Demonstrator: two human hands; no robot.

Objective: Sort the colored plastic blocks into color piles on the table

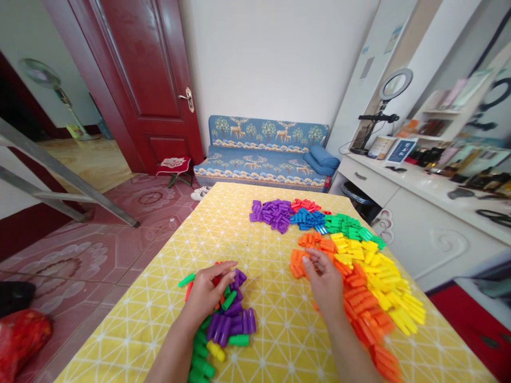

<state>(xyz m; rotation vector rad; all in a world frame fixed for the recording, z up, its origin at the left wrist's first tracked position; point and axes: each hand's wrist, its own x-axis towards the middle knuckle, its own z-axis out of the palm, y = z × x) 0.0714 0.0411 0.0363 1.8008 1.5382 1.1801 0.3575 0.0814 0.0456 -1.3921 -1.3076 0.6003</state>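
My left hand (209,287) is over a mixed pile of small plastic tubes, shaped like pen caps, with its thumb and fingers apart. Purple caps (223,327), green caps (202,364), a yellow cap (216,350) and some red ones lie around and below it; the palm hides part of the pile. My right hand (325,276) reaches to the left end of the orange pile (363,303). Its thumb and fingertips close on an orange cap (298,263) there, touching others beside it.
Sorted heaps of purple (271,213), red (305,205), blue (307,219), green (347,227) and yellow caps (383,276) curve along the table's far right. A yellow patterned cloth (263,308) covers the table. Beyond stand a blue sofa (255,165) and a white dresser (419,207).
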